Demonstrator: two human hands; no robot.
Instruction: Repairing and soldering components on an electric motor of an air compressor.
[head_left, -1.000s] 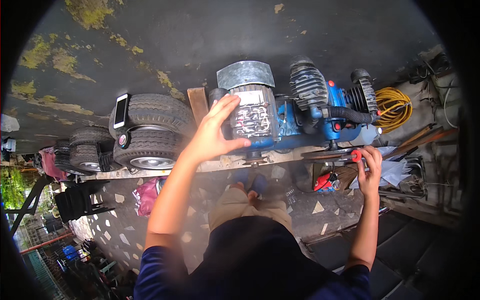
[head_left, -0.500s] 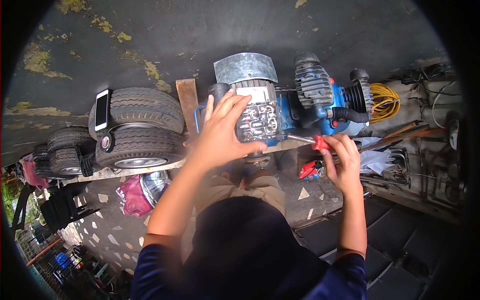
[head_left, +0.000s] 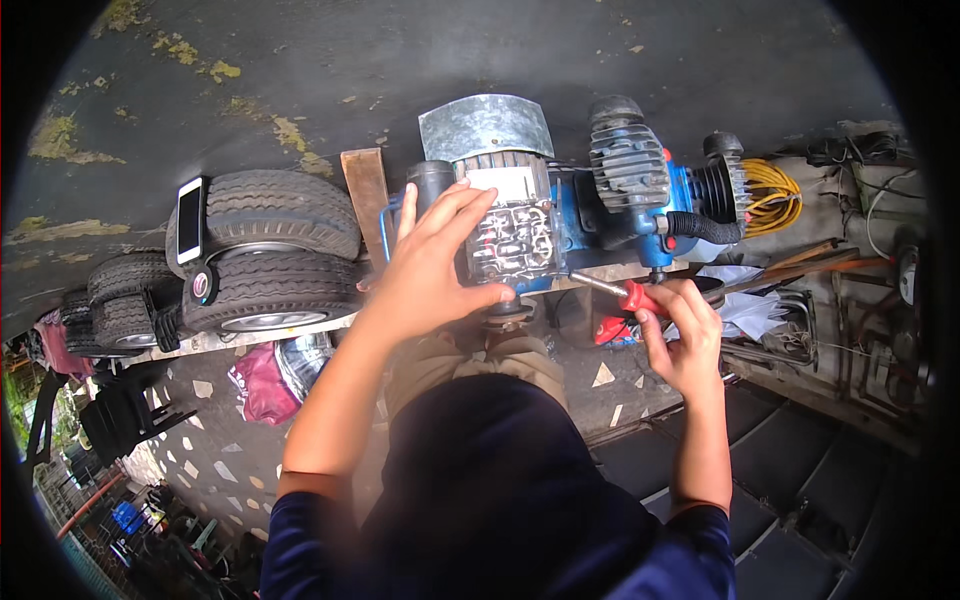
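My left hand [head_left: 430,258] lies with spread fingers over the left side of a motor [head_left: 522,245], thumb near its lower edge. The motor's near face shows silvery, shiny shapes behind what looks like a clear cover. A pale label [head_left: 502,184] sits above them, and a curved metal sheet [head_left: 485,127] stands behind. In my right hand [head_left: 688,335], the closed fingers grip the red handle of a screwdriver [head_left: 634,296]. Its metal shaft points left, with the tip close to the motor's lower right corner; whether it touches I cannot tell. A finned compressor head [head_left: 630,165] stands right of the motor.
Stacked tyres [head_left: 285,215] stand at the left, with a phone [head_left: 190,222] on a holder against them. A wooden board [head_left: 366,195] leans beside the motor. Coiled yellow hose [head_left: 772,195] lies at the right. A maroon bag [head_left: 268,385] rests on the floor.
The view has shifted slightly, with the motor and tyres a little farther left and up. The screwdriver's handle sits slightly lower against the motor. Both hands keep nearly the same pose.
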